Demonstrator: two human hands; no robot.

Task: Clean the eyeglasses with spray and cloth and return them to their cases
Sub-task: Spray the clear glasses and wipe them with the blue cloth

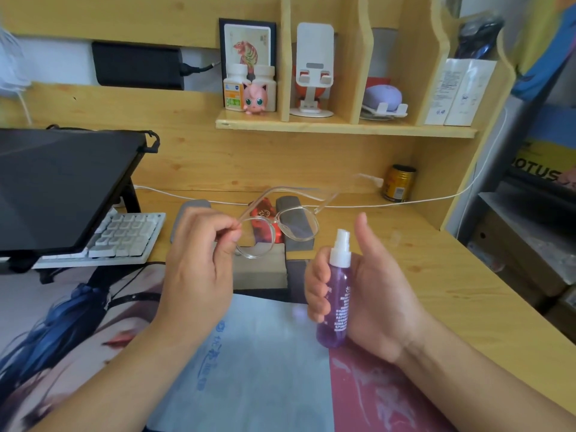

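Observation:
My left hand (202, 260) pinches a pair of clear-framed eyeglasses (280, 226) at the left lens rim, holding them above the desk with the temples unfolded and pointing away from me. My right hand (358, 291) grips a purple spray bottle (335, 300) with a white nozzle, upright, the thumb raised beside the nozzle. The nozzle points left toward the glasses. A pale blue cloth (265, 353) lies flat on the desk mat under my forearms. Grey glasses cases (294, 226) stand behind the glasses, one open with a red lining.
A tilted dark laptop (62, 188) on a stand and a white keyboard (124, 238) fill the left. A gold can (399, 187) and a white cable (405, 203) lie at the back right. A wooden shelf (343, 126) with small bottles and figures hangs above.

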